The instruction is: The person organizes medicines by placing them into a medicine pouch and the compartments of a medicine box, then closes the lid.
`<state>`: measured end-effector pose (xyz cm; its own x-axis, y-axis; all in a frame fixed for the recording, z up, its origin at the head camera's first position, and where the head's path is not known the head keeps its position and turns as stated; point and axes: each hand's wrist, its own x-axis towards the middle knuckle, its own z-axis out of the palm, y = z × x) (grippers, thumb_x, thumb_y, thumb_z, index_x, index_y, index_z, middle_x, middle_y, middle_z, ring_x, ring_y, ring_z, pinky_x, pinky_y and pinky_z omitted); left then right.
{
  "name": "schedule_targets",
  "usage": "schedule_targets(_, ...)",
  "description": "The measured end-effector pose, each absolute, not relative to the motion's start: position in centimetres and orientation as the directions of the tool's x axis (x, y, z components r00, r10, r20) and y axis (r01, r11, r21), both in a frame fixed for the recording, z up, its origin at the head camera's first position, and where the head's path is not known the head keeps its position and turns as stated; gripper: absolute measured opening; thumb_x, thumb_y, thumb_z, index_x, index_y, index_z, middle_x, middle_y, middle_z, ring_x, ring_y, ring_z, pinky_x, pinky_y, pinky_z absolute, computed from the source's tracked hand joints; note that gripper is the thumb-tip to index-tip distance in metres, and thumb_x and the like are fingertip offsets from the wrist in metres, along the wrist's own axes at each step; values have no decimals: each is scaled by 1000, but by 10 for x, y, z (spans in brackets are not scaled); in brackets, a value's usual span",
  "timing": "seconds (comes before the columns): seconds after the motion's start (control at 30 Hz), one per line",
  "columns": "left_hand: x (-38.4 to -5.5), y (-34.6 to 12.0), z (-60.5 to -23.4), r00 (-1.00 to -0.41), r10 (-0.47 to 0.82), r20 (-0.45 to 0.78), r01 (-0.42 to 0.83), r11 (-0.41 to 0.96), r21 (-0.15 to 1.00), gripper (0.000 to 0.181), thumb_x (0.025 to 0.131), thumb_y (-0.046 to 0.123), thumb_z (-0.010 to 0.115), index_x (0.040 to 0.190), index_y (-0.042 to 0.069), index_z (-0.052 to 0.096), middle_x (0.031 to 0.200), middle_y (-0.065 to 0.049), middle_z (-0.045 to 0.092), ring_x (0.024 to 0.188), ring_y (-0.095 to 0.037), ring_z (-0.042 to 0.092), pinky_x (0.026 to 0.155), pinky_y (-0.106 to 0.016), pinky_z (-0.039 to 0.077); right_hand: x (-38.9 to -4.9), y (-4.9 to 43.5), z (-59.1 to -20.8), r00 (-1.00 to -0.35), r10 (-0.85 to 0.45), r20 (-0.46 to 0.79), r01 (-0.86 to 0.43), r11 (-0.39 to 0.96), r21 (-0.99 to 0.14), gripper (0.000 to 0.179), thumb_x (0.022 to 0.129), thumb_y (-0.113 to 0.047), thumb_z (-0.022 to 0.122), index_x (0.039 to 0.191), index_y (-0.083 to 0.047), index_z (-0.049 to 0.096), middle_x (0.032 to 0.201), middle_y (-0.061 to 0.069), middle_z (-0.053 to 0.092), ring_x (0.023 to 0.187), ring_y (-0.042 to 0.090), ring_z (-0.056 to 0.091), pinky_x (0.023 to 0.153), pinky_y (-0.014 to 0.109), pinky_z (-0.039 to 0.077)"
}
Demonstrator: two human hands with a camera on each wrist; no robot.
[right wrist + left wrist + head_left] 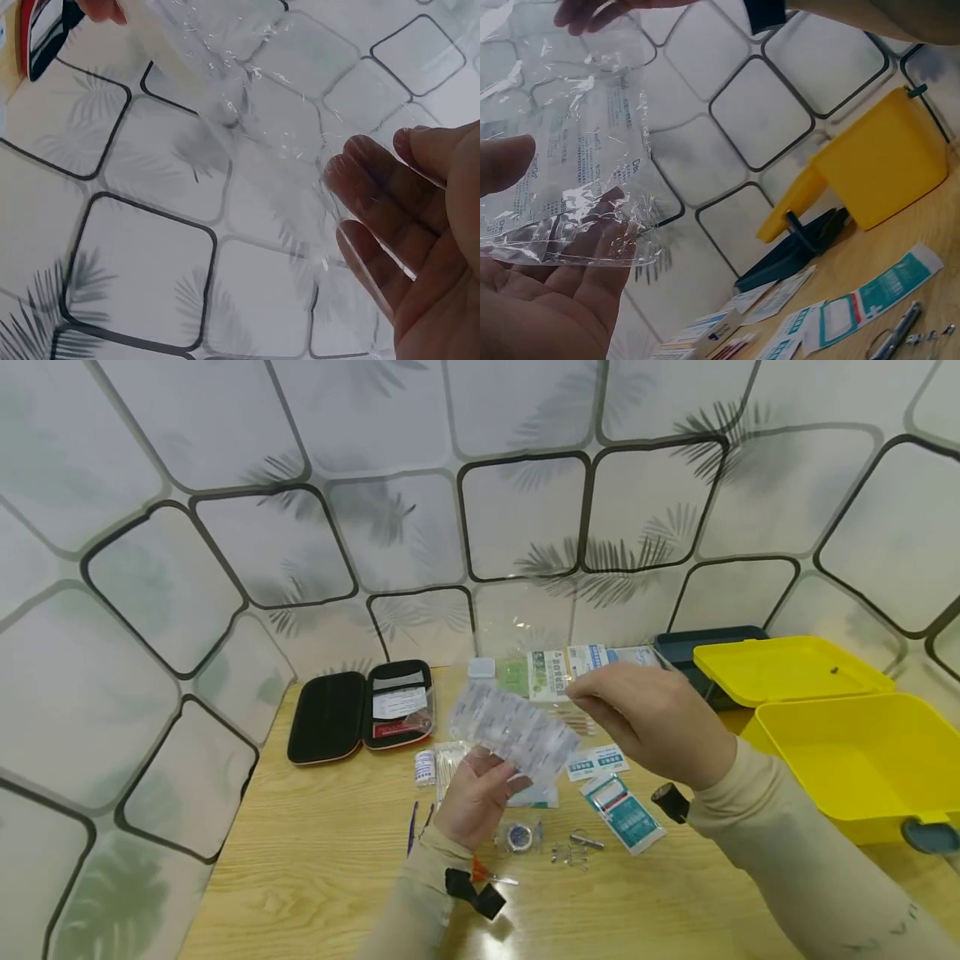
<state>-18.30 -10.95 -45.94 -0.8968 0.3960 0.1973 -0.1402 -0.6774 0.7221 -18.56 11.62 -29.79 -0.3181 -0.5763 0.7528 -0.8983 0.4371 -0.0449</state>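
Observation:
A clear plastic bag holding white packets with small blue print is raised above the table. My left hand grips its lower edge, thumb in front and fingers behind the plastic. Up to the right, my right hand is at the bag's upper end. In the right wrist view, the clear film overlaps the loosely bent fingers of that hand, and the thumb stands a little apart from them. Below the hands lie a teal-and-white packet and a small round container.
An opened black case is at the back left. On the right stands an open yellow box. A white bottle, cotton swabs, flat boxes, metal clips and orange-handled scissors are spread over the wooden table.

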Motion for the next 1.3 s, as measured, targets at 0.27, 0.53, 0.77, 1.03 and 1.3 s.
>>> schedule_targets(0.27,-179,-93,-468,-890,451,73,-258,-628,734,29,93,-3,54,116,13,58,109,-3,67,100,-19,63,94,-38,49,-182,111,-285,-206,-579,789,-848,507,151,33,103,-25,47,98,-3,70,76,5,68,58,20,59,54,36,53)
schedule_targets(0.53,-180,-100,-463,-914,361,185,-187,-780,597,37,97,-1,47,130,13,57,125,-6,63,113,-21,60,98,-37,47,-185,121,-288,-237,-496,835,-806,581,116,32,102,-22,47,102,1,70,78,11,69,55,22,58,52,39,53)
schedule_targets(0.77,-177,-101,-454,-943,275,185,-132,-824,551,33,100,6,47,132,11,52,133,-8,58,123,-25,53,104,-40,42,-183,126,-302,-497,-413,763,-827,491,-273,20,100,-11,51,106,-2,68,74,-1,66,55,6,54,47,16,44)
schedule_targets(1.03,-179,-108,-442,-985,85,151,50,-694,718,27,94,-3,54,120,5,56,117,-8,66,107,-23,63,94,-37,50,-183,150,-306,-805,-521,282,-547,469,-694,24,102,-8,45,120,-8,61,83,-6,67,71,10,66,65,27,57)
schedule_targets(1.3,-177,-113,-442,-975,194,103,-29,-580,814,18,93,-1,58,108,9,60,100,0,68,90,-12,64,77,-24,52,-197,159,-328,-632,-762,-137,-494,533,-687,34,100,-30,51,131,-16,55,121,0,63,101,14,63,82,30,54)
